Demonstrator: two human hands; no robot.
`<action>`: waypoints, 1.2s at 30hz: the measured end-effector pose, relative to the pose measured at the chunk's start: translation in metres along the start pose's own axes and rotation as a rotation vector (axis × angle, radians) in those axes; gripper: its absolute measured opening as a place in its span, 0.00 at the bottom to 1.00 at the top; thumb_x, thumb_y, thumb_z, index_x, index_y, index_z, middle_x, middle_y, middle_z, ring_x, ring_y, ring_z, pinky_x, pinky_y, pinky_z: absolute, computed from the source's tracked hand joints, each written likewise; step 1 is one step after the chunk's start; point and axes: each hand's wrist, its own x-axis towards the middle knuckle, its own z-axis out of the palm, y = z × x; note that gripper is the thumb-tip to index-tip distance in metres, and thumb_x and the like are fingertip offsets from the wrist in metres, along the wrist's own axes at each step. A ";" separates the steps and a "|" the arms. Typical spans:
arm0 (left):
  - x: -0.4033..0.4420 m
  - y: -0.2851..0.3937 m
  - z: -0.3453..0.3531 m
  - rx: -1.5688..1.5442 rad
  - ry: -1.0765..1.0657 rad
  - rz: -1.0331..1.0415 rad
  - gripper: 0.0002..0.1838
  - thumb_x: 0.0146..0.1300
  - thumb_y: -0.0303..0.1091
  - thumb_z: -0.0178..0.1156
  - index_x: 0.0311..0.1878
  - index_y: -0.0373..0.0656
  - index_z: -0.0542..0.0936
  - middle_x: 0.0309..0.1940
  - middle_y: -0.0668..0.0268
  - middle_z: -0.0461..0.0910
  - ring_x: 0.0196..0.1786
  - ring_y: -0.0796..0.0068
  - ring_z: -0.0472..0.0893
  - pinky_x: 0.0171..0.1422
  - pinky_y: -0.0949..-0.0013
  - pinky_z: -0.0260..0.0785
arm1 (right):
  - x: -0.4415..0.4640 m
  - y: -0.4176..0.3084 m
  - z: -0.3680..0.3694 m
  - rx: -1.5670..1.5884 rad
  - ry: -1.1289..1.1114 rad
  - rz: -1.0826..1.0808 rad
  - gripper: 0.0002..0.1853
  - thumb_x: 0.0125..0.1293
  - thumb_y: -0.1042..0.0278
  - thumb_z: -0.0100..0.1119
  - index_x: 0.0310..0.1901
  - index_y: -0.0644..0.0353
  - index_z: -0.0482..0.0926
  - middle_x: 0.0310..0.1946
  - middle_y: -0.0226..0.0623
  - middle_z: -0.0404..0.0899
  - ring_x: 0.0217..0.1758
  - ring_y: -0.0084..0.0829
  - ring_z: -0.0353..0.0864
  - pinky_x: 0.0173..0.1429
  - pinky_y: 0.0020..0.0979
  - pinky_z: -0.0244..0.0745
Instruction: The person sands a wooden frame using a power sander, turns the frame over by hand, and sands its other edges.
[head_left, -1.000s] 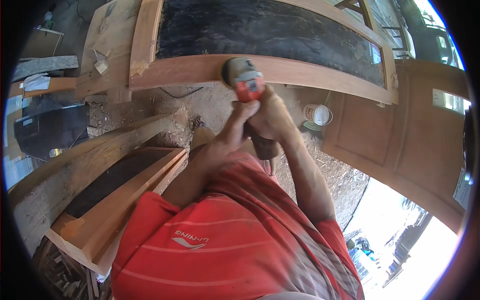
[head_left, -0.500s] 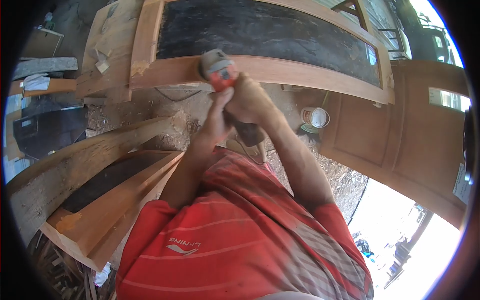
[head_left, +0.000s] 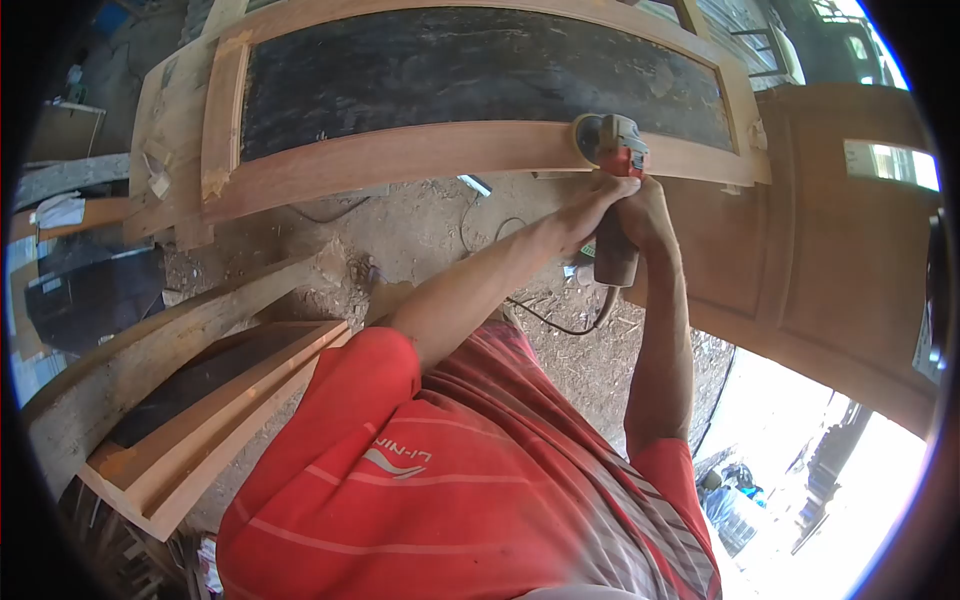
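Observation:
Both my hands are closed around an angle grinder (head_left: pixel 616 250) with a red-and-grey head and a dark body. My left hand (head_left: pixel 592 208) grips it just behind the head. My right hand (head_left: pixel 648 212) wraps the body from the right side. The grinder's round disc (head_left: pixel 586 141) is at the near rail of a wooden door frame (head_left: pixel 400 155), toward its right end; firm contact cannot be made out. A dark, scuffed panel (head_left: pixel 480 75) fills the frame. From the grinder's rear a cord (head_left: pixel 560 328) drops toward the ground.
At right stands a brown panelled door (head_left: pixel 735 240). To the left, a curved timber beam (head_left: pixel 190 310) crosses above another wooden frame (head_left: pixel 215 410) with a dark panel. Wood chips litter the dirt floor (head_left: pixel 420 225), where the cord trails. Boards (head_left: pixel 155 165) support the work's left end.
My hands have carried the grinder rightward along the near rail, from its left part toward its right end. My left arm now stretches across my body. The view has shifted slightly.

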 end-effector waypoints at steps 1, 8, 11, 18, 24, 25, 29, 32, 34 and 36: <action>-0.002 0.002 -0.003 -0.007 0.009 0.003 0.37 0.77 0.55 0.61 0.77 0.40 0.66 0.66 0.57 0.77 0.70 0.67 0.79 0.75 0.56 0.73 | 0.000 -0.004 0.001 0.011 0.000 0.005 0.23 0.69 0.52 0.68 0.49 0.68 0.86 0.37 0.42 0.90 0.41 0.27 0.88 0.45 0.36 0.83; -0.103 0.057 -0.035 -0.015 0.175 0.131 0.35 0.79 0.56 0.59 0.77 0.42 0.66 0.67 0.58 0.76 0.71 0.67 0.78 0.76 0.57 0.73 | -0.015 -0.065 0.093 -0.087 -0.271 -0.182 0.20 0.68 0.54 0.70 0.47 0.66 0.84 0.34 0.38 0.88 0.38 0.26 0.85 0.42 0.37 0.81; -0.164 0.092 -0.044 -0.028 0.279 0.210 0.34 0.80 0.55 0.58 0.77 0.42 0.66 0.66 0.60 0.77 0.71 0.69 0.78 0.75 0.58 0.73 | -0.034 -0.111 0.144 -0.133 -0.371 -0.246 0.21 0.68 0.53 0.71 0.46 0.67 0.84 0.33 0.41 0.88 0.36 0.32 0.87 0.42 0.39 0.81; -0.267 0.147 -0.089 -0.143 0.538 0.479 0.31 0.79 0.53 0.61 0.74 0.43 0.71 0.64 0.63 0.80 0.67 0.71 0.81 0.72 0.59 0.74 | -0.058 -0.188 0.266 -0.210 -0.555 -0.468 0.24 0.67 0.50 0.70 0.43 0.71 0.86 0.31 0.55 0.88 0.38 0.49 0.93 0.43 0.45 0.82; -0.334 0.191 -0.112 -0.188 0.591 0.650 0.31 0.77 0.52 0.64 0.73 0.43 0.73 0.61 0.64 0.81 0.64 0.74 0.81 0.70 0.63 0.75 | -0.068 -0.234 0.345 -0.242 -0.729 -0.641 0.20 0.66 0.57 0.71 0.41 0.71 0.85 0.31 0.54 0.87 0.35 0.46 0.89 0.42 0.44 0.81; -0.342 0.197 -0.115 -0.188 0.608 0.684 0.30 0.77 0.52 0.64 0.72 0.43 0.73 0.61 0.64 0.81 0.64 0.74 0.81 0.69 0.63 0.76 | -0.070 -0.242 0.355 -0.229 -0.753 -0.668 0.20 0.65 0.56 0.70 0.40 0.72 0.85 0.32 0.58 0.87 0.36 0.54 0.91 0.42 0.46 0.82; -0.340 0.224 -0.136 -0.190 0.657 0.800 0.29 0.79 0.53 0.60 0.74 0.46 0.72 0.62 0.65 0.81 0.65 0.73 0.82 0.71 0.60 0.75 | -0.029 -0.252 0.397 -0.339 -0.714 -0.808 0.20 0.66 0.58 0.68 0.42 0.74 0.85 0.32 0.62 0.88 0.41 0.56 0.93 0.43 0.46 0.83; -0.332 0.249 -0.140 -0.243 0.709 0.761 0.34 0.77 0.57 0.62 0.75 0.46 0.70 0.62 0.65 0.80 0.66 0.73 0.81 0.70 0.61 0.76 | -0.016 -0.281 0.410 -0.406 -0.736 -0.688 0.21 0.66 0.59 0.67 0.44 0.75 0.86 0.35 0.65 0.88 0.45 0.60 0.92 0.45 0.48 0.84; -0.327 0.244 -0.135 -0.262 0.758 0.905 0.34 0.76 0.58 0.63 0.73 0.45 0.71 0.61 0.65 0.81 0.63 0.73 0.83 0.66 0.61 0.78 | -0.018 -0.277 0.410 -0.408 -0.759 -0.874 0.21 0.66 0.59 0.67 0.45 0.74 0.86 0.36 0.65 0.88 0.47 0.59 0.92 0.46 0.48 0.84; -0.331 0.237 -0.125 -0.233 0.803 0.985 0.33 0.75 0.58 0.63 0.72 0.45 0.72 0.60 0.66 0.81 0.61 0.73 0.84 0.65 0.61 0.80 | -0.020 -0.285 0.415 -0.446 -0.773 -0.958 0.19 0.67 0.60 0.68 0.47 0.72 0.86 0.37 0.59 0.89 0.46 0.50 0.91 0.47 0.46 0.84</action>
